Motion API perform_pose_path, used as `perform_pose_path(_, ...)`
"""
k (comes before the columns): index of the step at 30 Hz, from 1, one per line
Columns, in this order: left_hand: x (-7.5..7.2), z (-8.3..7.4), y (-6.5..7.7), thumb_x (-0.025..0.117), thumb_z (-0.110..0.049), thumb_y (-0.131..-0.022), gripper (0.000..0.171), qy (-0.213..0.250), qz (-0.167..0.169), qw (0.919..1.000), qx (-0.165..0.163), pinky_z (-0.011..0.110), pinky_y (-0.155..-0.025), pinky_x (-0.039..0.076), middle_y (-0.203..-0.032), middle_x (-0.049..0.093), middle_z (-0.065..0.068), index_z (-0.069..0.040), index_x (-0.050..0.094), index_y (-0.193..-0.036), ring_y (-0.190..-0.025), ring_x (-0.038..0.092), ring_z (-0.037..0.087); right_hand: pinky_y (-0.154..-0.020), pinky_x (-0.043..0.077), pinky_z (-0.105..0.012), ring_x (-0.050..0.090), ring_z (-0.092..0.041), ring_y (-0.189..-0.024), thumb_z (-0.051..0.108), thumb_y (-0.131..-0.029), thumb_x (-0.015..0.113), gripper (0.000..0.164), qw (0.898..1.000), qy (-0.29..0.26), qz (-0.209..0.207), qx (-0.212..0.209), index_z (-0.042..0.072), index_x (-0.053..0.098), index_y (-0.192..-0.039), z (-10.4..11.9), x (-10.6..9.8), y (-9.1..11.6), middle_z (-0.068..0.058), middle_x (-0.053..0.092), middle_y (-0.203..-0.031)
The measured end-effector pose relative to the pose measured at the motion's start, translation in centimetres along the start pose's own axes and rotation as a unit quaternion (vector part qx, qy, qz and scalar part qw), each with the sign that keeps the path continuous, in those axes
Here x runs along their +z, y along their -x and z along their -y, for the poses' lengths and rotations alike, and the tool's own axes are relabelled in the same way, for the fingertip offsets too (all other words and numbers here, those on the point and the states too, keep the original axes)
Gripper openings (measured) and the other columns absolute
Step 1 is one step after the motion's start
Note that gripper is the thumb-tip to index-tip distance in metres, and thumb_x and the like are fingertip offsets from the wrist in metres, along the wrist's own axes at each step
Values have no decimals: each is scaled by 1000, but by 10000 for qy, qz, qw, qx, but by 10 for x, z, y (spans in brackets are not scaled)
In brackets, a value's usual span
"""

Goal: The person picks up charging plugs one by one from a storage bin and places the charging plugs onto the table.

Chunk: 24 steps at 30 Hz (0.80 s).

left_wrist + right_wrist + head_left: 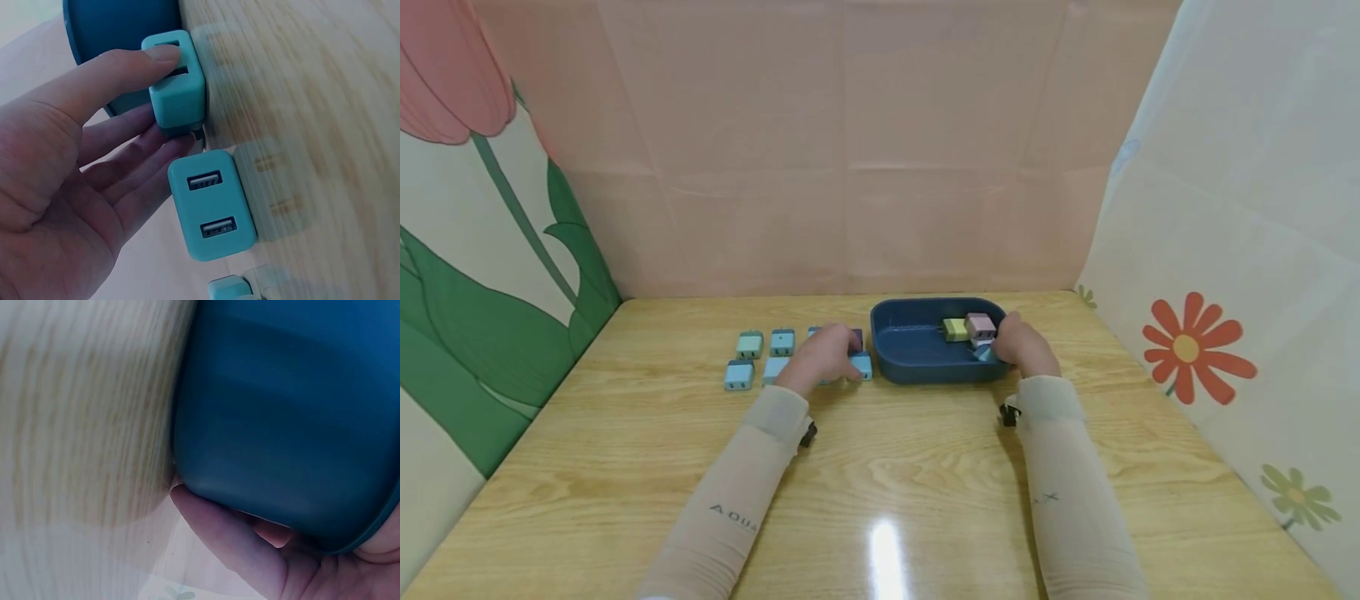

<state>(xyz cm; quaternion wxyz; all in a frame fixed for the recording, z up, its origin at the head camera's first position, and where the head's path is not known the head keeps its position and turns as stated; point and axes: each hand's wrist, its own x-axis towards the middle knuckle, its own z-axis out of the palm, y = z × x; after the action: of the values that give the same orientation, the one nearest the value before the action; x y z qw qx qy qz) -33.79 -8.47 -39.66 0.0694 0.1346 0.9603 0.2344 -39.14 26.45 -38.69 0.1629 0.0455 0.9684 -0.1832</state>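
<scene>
My left hand (826,358) pinches a light blue USB wall charger (180,103) with two ports, thumb on its port face and fingers behind. In the left wrist view it stands on the table, and another blue two-port charger (210,200) sits beside it. A dark blue plastic bin (925,372) stands just to the right. My right hand (1028,348) grips the bin's right end, with the thumb against the outer wall (275,444); some fingers are hidden. Inside the bin's right side lie a yellow charger (955,330), a pink charger (980,326) and a blue one (982,353).
Left of the left hand, several chargers stand in two rows, among them a pale green one (749,345) and blue ones (782,342); the hand partly covers others. The wooden table (917,467) meets a pink backdrop (842,167) behind and printed flower sheets (1217,250) at the sides.
</scene>
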Motion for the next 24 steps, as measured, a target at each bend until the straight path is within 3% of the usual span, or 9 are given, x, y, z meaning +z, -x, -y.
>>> perform_pose_path(16,-4,1,1,91,-19,-90,50,78,91,9997,-209,48,-111,60,-141,74,10,-6,75,-136,-131,70,29,-82,56,-40,61,-40,-114,14,-112,40,77,10000,47,2,-1,-18,-7,-164,-1,1,-8,-45,39,-159)
perform_pose_path(24,-5,3,0,91,-19,-90,53,112,183,9996,-190,48,-113,58,-143,73,10,-7,74,-138,-135,68,30,-94,55,-47,59,-43,-121,14,-112,41,78,10000,83,1,-17,-18,-6,-164,-1,2,-8,-44,37,-161)
